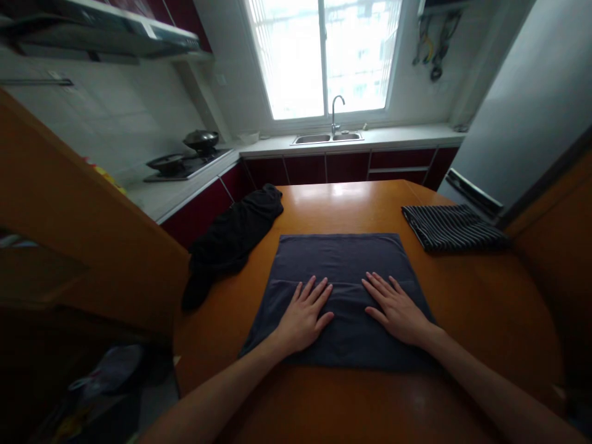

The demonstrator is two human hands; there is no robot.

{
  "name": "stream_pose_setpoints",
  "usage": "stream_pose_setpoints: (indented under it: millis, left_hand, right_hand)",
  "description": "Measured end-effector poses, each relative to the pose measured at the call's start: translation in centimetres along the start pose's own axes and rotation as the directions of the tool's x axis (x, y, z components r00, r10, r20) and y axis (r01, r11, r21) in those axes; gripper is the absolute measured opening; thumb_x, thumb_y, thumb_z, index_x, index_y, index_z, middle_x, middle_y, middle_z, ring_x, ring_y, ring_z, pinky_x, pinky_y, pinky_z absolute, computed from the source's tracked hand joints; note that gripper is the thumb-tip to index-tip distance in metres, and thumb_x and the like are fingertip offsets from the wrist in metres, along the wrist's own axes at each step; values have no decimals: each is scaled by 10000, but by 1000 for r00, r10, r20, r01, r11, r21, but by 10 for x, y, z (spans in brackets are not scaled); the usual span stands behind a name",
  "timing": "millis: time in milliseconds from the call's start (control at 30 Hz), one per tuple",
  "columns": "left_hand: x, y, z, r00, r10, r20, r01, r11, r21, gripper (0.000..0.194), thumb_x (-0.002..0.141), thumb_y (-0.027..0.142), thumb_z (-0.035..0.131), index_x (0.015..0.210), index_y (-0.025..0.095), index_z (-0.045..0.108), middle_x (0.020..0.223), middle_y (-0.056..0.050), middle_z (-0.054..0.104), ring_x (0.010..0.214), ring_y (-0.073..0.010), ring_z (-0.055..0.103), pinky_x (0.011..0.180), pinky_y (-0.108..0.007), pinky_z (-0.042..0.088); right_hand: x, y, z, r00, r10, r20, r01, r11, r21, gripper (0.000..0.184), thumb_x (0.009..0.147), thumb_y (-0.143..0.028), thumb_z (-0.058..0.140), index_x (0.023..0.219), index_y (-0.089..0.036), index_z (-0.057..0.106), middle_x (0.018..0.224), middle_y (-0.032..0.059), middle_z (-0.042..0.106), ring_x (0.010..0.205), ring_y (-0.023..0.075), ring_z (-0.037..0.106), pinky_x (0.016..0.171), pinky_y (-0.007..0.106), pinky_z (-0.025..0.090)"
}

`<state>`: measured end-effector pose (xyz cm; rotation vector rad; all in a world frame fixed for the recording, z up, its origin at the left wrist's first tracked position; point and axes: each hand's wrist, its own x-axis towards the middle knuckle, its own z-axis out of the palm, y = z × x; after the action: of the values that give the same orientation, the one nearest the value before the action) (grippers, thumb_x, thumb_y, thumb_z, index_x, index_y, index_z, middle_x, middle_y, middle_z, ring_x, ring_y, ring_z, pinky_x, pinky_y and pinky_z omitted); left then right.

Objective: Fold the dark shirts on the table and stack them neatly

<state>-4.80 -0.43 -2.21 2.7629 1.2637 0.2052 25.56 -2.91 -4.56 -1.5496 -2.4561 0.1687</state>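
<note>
A dark blue-grey folded cloth (340, 256) lies flat on the wooden table in front of me, with a fold edge running across its middle. My left hand (304, 313) rests palm down on its left half, fingers spread and pointing away from me. On the right half, my right hand (394, 308) also lies flat with its fingers apart. Neither hand grips the fabric. Slight wrinkles show between the two hands. Whether the cloth is a garment, I cannot tell.
A crumpled black garment (235, 234) lies at the table's left edge. A folded black-and-white striped cloth (453, 228) sits at the right. Beyond the wooden table (337, 206) are a sink (313, 139), a stove (189, 165) with pans, and a grey fridge (522, 105).
</note>
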Motion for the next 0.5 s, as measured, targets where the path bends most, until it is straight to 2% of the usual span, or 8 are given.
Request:
stream_pose_setpoints:
  millis: [200, 300, 367, 400, 467, 500]
  left_hand:
    - [0, -23, -3, 988, -157, -1, 157, 987, 29, 559, 1042, 524, 322, 1576, 364, 276, 1647, -1, 277, 1525, -308, 201, 1205, -582, 215]
    - [4, -21, -10, 974, -227, 1, 226, 971, 84, 532, 1047, 456, 331, 1561, 320, 335, 1633, -40, 310, 1513, -335, 234, 1187, -616, 225]
    - [9, -5, -13, 976, -213, -43, 217, 969, 121, 537, 1045, 395, 328, 1560, 245, 347, 1637, -81, 294, 1519, -332, 213, 1196, -614, 197]
    - [11, 6, -13, 983, -169, -67, 177, 976, 130, 542, 1043, 363, 320, 1563, 213, 336, 1643, -89, 275, 1528, -315, 190, 1210, -596, 175]
    - [14, 32, -9, 996, -32, -85, 42, 992, 118, 559, 1036, 326, 313, 1576, 184, 295, 1658, -75, 233, 1541, -269, 146, 1236, -545, 141]
    - [16, 43, -6, 996, 34, -78, -26, 995, 101, 570, 1032, 325, 316, 1581, 181, 274, 1662, -65, 221, 1544, -252, 134, 1243, -526, 138]
  right_hand:
    - [-19, 36, -4, 991, 134, -15, -135, 987, -84, 691, 1013, -596, 289, 1593, -222, 250, 1652, 78, 226, 1530, 232, 180, 1239, 508, 146]
    - [-28, 50, -11, 977, 209, -37, -213, 967, -139, 668, 1023, -541, 276, 1582, -176, 286, 1639, 107, 256, 1528, 249, 191, 1236, 538, 115]
    - [-29, 42, -16, 967, 242, -80, -253, 953, -167, 646, 1026, -480, 287, 1569, -131, 314, 1631, 139, 268, 1529, 268, 184, 1232, 562, 85]
    - [-28, 32, -18, 963, 247, -112, -263, 950, -171, 636, 1026, -445, 294, 1567, -113, 314, 1631, 150, 265, 1532, 274, 168, 1231, 567, 77]
    - [-24, 1, -19, 960, 223, -172, -249, 956, -154, 625, 1020, -372, 305, 1579, -95, 275, 1642, 154, 231, 1540, 272, 123, 1234, 557, 82]
    - [-22, -18, -18, 968, 179, -175, -204, 969, -137, 627, 1015, -345, 313, 1590, -102, 243, 1652, 142, 203, 1543, 264, 105, 1237, 545, 90]
